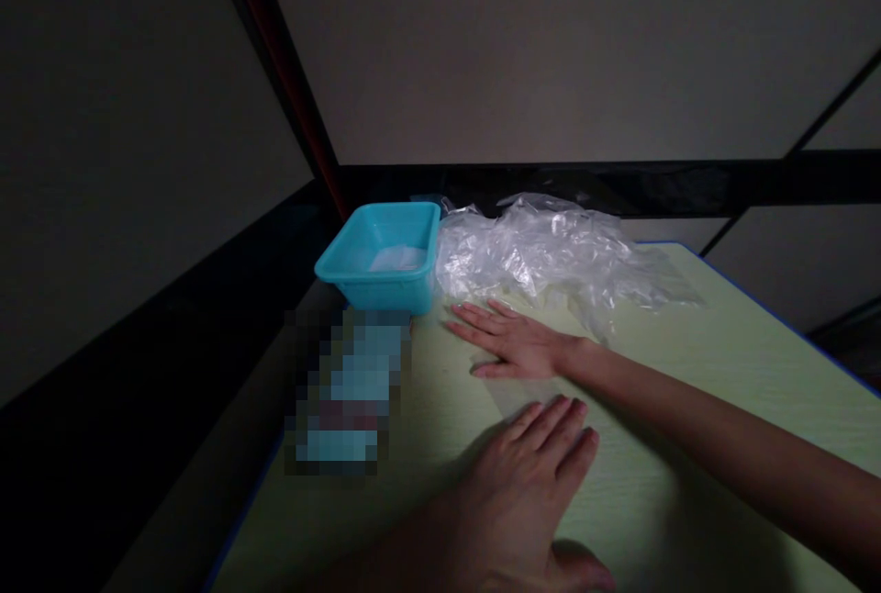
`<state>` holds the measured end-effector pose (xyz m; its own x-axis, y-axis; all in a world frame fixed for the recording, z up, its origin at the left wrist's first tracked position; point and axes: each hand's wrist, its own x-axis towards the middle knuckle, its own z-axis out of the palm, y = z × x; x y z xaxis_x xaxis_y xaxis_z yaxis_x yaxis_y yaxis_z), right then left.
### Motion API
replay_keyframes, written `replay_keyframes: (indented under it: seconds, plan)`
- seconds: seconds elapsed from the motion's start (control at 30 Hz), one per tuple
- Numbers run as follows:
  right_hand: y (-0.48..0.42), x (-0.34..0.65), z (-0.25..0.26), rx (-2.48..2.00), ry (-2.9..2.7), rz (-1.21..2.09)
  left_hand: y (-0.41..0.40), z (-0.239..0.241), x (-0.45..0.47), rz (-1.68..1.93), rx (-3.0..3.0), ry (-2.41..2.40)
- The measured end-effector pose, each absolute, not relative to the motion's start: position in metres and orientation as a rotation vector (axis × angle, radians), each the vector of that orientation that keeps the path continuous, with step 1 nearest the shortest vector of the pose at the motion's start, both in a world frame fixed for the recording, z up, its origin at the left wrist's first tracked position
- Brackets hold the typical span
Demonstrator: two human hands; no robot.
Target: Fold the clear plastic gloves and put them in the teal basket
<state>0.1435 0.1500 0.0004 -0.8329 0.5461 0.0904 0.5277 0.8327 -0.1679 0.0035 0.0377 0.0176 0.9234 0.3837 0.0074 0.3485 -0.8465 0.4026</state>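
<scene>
My right hand (513, 342) lies flat, palm down, on the pale green table (722, 363). Its fingers are spread and point left, just in front of a crumpled heap of clear plastic bags (551, 253). My left hand (529, 474) also rests flat on the table, nearer to me, with its fingertips close to my right wrist. Neither hand grips anything. A faint see-through sheet may lie between them, but the light is too dim to tell.
A teal plastic tub (375, 285) with something pale inside stands at the table's far left corner, touching the bag heap. In front of it a pixelated object (348, 391) lies along the blue-trimmed left edge. Dark rails and walls surround the table.
</scene>
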Motion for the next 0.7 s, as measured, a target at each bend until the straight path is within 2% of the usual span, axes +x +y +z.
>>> replay_keyframes:
  seconds: [0.57, 0.7]
  plan:
    - [0.172, 0.133, 0.000, -0.989, -2.759, -0.122, 0.035, 0.017, 0.002, 0.194, 2.760, 0.539]
    - [0.159, 0.136, 0.009, -1.050, -2.676, -0.090, 0.035, 0.014, 0.002, 0.204, 2.768, 0.528]
